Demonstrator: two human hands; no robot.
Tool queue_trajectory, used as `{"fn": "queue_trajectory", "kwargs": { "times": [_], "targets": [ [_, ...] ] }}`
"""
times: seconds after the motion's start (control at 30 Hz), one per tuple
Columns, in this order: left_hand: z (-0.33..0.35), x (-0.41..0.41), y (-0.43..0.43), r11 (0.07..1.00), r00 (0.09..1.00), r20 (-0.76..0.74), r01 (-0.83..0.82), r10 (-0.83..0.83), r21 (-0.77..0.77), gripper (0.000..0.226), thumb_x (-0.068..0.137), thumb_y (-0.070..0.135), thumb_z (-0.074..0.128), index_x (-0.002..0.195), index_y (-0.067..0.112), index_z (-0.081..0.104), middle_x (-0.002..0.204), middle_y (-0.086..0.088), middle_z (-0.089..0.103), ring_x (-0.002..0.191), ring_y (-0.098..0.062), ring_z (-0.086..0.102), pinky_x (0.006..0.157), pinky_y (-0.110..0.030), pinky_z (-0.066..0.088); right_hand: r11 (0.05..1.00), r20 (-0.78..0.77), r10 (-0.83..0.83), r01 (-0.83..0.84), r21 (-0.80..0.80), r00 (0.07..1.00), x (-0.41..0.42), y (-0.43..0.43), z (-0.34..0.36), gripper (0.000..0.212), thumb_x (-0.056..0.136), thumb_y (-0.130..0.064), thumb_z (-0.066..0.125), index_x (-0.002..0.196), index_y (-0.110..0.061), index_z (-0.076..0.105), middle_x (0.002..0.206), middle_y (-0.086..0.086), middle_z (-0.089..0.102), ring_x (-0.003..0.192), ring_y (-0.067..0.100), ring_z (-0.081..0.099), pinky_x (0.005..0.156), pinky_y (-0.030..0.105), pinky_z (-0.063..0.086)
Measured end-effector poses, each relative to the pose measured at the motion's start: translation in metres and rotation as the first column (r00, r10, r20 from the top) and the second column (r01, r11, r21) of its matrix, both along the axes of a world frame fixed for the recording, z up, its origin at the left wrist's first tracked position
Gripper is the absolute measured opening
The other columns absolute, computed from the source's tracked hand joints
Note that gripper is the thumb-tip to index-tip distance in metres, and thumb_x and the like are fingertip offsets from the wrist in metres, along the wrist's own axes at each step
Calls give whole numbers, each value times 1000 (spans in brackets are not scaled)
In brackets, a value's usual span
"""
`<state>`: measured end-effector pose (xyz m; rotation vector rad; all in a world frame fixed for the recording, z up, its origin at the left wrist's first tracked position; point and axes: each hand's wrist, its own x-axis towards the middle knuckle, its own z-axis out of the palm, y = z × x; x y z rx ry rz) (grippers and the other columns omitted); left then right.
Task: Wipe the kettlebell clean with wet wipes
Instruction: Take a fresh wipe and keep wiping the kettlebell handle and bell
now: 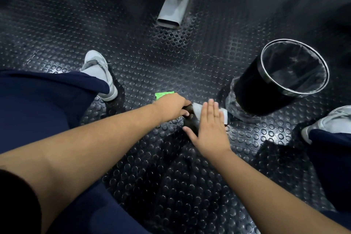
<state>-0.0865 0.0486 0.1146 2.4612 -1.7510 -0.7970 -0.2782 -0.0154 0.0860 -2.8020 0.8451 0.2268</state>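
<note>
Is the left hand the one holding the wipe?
No, the wipe lies under the flat right hand; the left hand grips the kettlebell.

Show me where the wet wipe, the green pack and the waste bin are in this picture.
wet wipe [197, 110]: head view, on its white left end.
green pack [164, 94]: head view, on its visible green top.
waste bin [249, 89]: head view, on its black outer wall.

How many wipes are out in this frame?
1: a white wipe lies on the kettlebell under the flat right hand. The left hand grips the kettlebell and covers part of the green pack, so more could be hidden.
</note>
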Motion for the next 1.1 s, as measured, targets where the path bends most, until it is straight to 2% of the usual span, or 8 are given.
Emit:
{"fn": "queue_trajectory", "kwargs": {
  "times": [0.2,0.27,0.37,0.47,0.53,0.67,0.83,1.1],
  "targets": [
    [-2,-1,1,999,1000,19,-12,12,-40,13,97,22,61,94,11,67,76,1,67,71,-22,62,65,-35,50,987,33,143,-145,65,989,1,16,5,102,98,-74,28,161,-3,-11,170,14,-17,157,26,-21,129,48,1],
    [1,-2,0,999,1000,24,6,-5,-38,18,99,26,62,104,10,68,86,-3,70,73,-21,59,66,-32,45,989,38,140,-142,46,989,-19,11,1,100,99,-74,27,162,-5,-9,170,13,-18,157,24,-22,130,47,2],
    [1,-1,0,999,1000,-9,5,-5,-38,38,101,37,62,132,14,65,109,-5,75,89,-22,66,82,-35,54,999,20,43,-43,28,999,-42,-8,-3,100,99,-77,18,162,-5,-9,170,13,-18,157,23,-20,130,46,5],
    [1,0,-1,1000,1000,-24,12,-13,-25,42,102,39,60,139,18,62,116,-4,74,100,-22,68,89,-36,54,992,-5,-100,100,71,995,-35,-22,-2,102,97,-79,14,162,-4,-8,171,14,-15,158,25,-13,129,47,9],
    [1,1,0,999,1000,-14,19,-20,-27,39,102,38,61,136,18,63,112,-3,74,94,-21,66,83,-33,52,991,-20,-104,105,83,994,-17,-21,3,104,95,-81,12,162,-4,-7,171,15,-13,158,27,-12,130,48,5],
    [-1,3,3,999,1000,0,6,-6,-54,21,98,31,64,113,18,70,93,-1,74,75,-18,59,74,-34,51,994,-15,100,-99,47,995,22,0,12,100,98,-77,15,162,-3,-7,171,16,-11,158,30,-13,127,46,-8],
    [-5,3,3,996,1000,-15,-15,14,-91,14,98,28,63,101,16,70,79,1,71,62,-14,55,66,-34,49,979,15,203,-203,29,979,0,2,1,96,101,-71,26,163,-5,-6,171,14,-15,157,25,-18,129,49,4],
    [-9,4,0,999,999,-28,15,-16,-42,25,101,38,62,117,20,67,81,7,62,75,-17,61,66,-30,40,998,-40,-21,23,65,999,-30,-27,2,102,96,-77,20,162,-5,-8,171,14,-12,159,27,-12,129,48,10]
  ]
}}
